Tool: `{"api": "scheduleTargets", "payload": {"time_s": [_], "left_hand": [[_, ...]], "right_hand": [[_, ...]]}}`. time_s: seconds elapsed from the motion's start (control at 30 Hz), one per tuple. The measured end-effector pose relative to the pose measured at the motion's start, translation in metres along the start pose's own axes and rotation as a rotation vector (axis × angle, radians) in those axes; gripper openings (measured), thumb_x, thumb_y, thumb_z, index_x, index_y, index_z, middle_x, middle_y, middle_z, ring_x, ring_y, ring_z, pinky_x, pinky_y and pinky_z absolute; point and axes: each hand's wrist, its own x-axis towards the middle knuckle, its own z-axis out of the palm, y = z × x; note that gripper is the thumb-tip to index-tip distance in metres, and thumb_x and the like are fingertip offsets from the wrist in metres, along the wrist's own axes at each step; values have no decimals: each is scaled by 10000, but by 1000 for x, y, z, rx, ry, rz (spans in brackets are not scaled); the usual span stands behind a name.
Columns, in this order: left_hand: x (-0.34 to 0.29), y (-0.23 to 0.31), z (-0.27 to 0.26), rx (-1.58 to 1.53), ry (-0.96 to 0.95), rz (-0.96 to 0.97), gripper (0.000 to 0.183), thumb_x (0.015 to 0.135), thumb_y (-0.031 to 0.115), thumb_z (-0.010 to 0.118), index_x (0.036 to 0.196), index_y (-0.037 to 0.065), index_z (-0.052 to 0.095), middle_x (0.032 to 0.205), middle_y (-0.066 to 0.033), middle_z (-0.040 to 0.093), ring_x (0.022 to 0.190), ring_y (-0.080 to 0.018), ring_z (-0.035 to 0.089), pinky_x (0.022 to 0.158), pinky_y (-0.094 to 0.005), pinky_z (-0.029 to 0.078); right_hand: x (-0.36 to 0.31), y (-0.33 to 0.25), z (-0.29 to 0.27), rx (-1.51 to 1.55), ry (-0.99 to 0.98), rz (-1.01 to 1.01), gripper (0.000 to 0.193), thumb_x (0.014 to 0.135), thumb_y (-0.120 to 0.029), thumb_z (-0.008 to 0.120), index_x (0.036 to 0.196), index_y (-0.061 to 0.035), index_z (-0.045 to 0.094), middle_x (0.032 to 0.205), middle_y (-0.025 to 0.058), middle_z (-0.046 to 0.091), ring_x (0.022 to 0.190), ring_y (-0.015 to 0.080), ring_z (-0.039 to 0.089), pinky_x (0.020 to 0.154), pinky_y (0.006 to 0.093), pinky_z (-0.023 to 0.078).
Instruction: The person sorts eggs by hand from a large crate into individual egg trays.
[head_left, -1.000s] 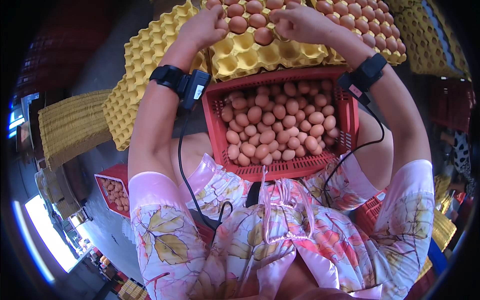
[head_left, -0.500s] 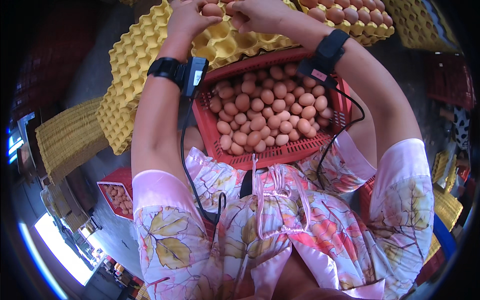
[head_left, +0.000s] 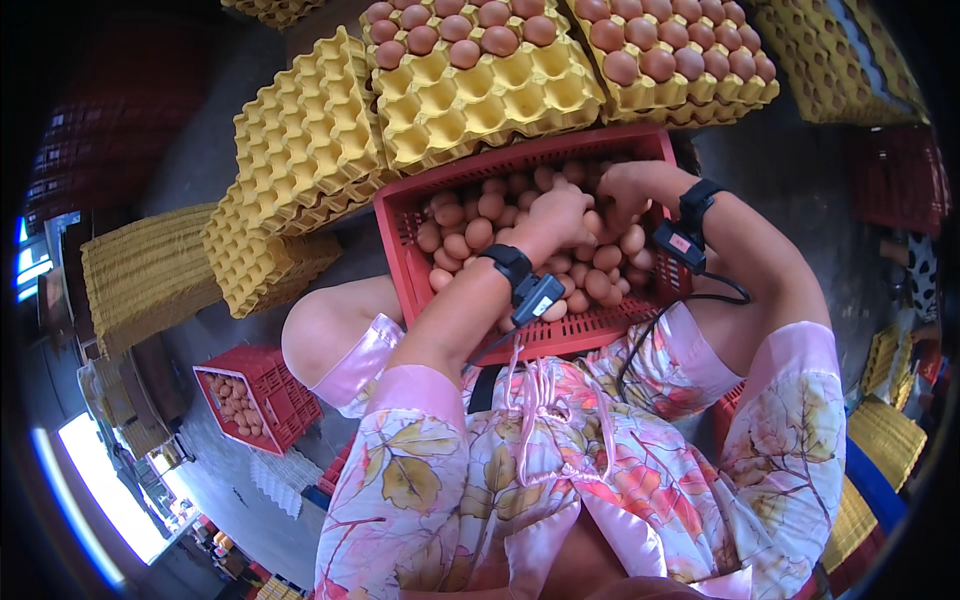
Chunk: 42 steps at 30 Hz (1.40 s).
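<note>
A red slatted plastic crate (head_left: 398,222) rests between my knees, filled with brown eggs (head_left: 480,232). Both my hands are down among these eggs, near the crate's right half. My left hand (head_left: 562,214) has its fingers curled round an egg, its fingertips partly hidden. Close beside it, my right hand (head_left: 630,188) bends down over the eggs with fingers closed on an egg, mostly hidden under the palm. Just beyond the crate stands a stack of yellow egg trays (head_left: 490,105); the top tray has eggs in its far rows and bare cups in its near rows.
To the right stands another tray stack (head_left: 690,98) loaded with eggs. Bare yellow trays (head_left: 305,130) are piled on the left, beside a further tray stack (head_left: 150,265). A smaller red crate (head_left: 285,385) with eggs sits on the floor at lower left. Wrist straps carry cables.
Both hands have come back from the tray stack, down into the crate. The eggs they held over the tray are no longer at that spot in hand. More of the tray shows.
</note>
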Motion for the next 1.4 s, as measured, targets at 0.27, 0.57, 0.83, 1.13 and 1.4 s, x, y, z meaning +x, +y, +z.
{"api": "scheduleTargets", "payload": {"time_s": [0.27, 0.57, 0.83, 1.13, 1.4], "left_hand": [[-24, -11, -110, -297, 147, 162, 306, 809, 273, 745, 1006, 40, 722, 877, -152, 704, 833, -285, 703, 765, -347, 559], [12, -87, -218, 295, 536, 24, 470, 756, 222, 809, 1152, 83, 598, 1078, -138, 628, 994, -334, 621, 887, -431, 495], [-1, -135, -260, -851, 585, -121, 288, 793, 236, 746, 997, 62, 642, 960, -134, 679, 930, -338, 664, 790, -404, 536], [-16, -165, -268, 358, 492, -156, 325, 818, 192, 702, 1102, 86, 586, 951, -144, 655, 906, -376, 648, 769, -440, 523], [-8, -189, -276, 306, 647, 34, 387, 831, 208, 691, 1215, 188, 651, 1038, -143, 623, 1034, -333, 556, 890, -407, 484]], "right_hand": [[-42, -3, -54, 61, 282, -333, 389, 746, -204, 737, 1113, -79, 704, 956, 138, 710, 881, 283, 681, 762, 369, 550], [-13, -5, -174, -365, 1111, -220, 150, 810, -62, 653, 957, -72, 629, 1089, 105, 620, 963, 320, 648, 806, 433, 526], [-23, 3, -183, 392, 1086, -347, 292, 861, -161, 671, 1142, -107, 613, 1104, 9, 607, 1108, 176, 611, 842, 340, 526], [18, -44, -189, -260, 1117, -336, 326, 739, -109, 728, 1055, -100, 651, 952, 130, 615, 935, 339, 614, 765, 415, 506], [19, -62, -239, -336, 1338, -492, 333, 786, -213, 699, 1096, -92, 696, 1015, 119, 636, 979, 283, 591, 818, 417, 503]]}}
